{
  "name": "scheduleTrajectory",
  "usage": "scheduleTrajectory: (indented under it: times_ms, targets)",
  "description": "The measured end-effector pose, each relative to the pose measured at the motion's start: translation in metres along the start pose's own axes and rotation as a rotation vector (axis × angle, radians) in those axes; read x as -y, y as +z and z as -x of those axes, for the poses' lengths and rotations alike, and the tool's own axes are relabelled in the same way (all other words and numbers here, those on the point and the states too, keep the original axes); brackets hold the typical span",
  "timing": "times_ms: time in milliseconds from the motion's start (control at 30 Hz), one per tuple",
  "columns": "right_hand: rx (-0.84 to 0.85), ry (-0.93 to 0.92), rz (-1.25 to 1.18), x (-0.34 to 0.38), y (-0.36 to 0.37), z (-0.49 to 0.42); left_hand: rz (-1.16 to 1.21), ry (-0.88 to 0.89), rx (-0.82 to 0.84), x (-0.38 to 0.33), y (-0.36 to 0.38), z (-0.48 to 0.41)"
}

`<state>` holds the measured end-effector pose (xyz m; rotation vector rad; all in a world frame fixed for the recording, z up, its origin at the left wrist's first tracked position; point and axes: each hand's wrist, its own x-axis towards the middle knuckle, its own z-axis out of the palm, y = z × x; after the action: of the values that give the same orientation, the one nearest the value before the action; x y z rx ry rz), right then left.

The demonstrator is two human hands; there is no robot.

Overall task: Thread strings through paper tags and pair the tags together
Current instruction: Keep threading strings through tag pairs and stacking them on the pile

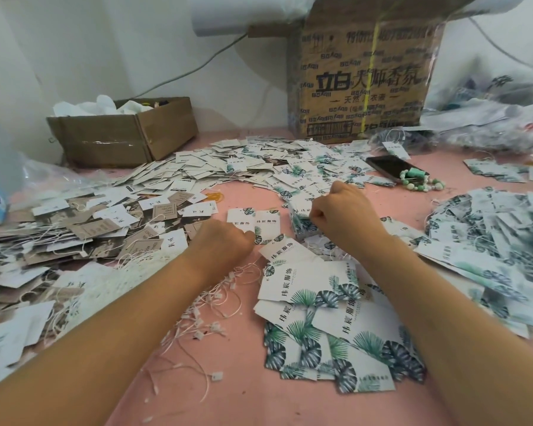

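Head view, right hand [339,210] gripping leaf-print tag stack [301,221], left hand [225,239] curled nearby, grasp unclear

We note a pink surface [243,379] under everything. Far left, a low open brown cardboard box [120,139] sits by the white wall [105,41], crumpled white material [105,104] inside. Far centre stands a tall tan cardboard box [363,78] printed with black characters, with a yellow strap down its front. A grey cable [197,69] runs along the wall between them. Right of centre lies a black smartphone [388,169], a green-and-white bead bracelet [419,181] touching its near end. Crumpled clear plastic bags [490,118] fill the far right.
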<state>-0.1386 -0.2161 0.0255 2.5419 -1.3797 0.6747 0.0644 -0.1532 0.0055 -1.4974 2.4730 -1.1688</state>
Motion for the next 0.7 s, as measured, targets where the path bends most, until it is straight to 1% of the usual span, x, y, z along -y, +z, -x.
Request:
scheduleTrajectory:
  times_ms: [100, 167, 300, 367, 433, 467, 700]
  targets:
    - [0.023, 0.005, -0.013, -0.001, -0.002, 0.000, 0.199, -0.096, -0.070, -0.004, 0.008, 0.004]
    - [0.034, -0.005, -0.012, -0.001, -0.002, -0.001, 0.325, -0.238, -0.060, -0.006, 0.014, 0.004]
    - [0.024, -0.002, -0.015, -0.002, -0.001, -0.001, 0.525, -0.653, 0.073, -0.005, 0.022, -0.008]
    - [0.030, -0.004, -0.010, -0.002, -0.001, -0.001, 0.556, -0.783, 0.198, -0.002, 0.026, -0.015]
    - [0.036, -0.010, 0.004, -0.002, 0.000, -0.002, 0.543, -0.848, 0.325, 0.001, 0.029, -0.021]
    - [0.038, -0.010, 0.006, -0.002, 0.000, -0.002, 0.534, -0.870, 0.361, 0.002, 0.031, -0.024]
    - [0.019, -0.021, 0.012, -0.002, 0.000, -0.001, 0.488, -0.925, 0.490, 0.003, 0.031, -0.043]
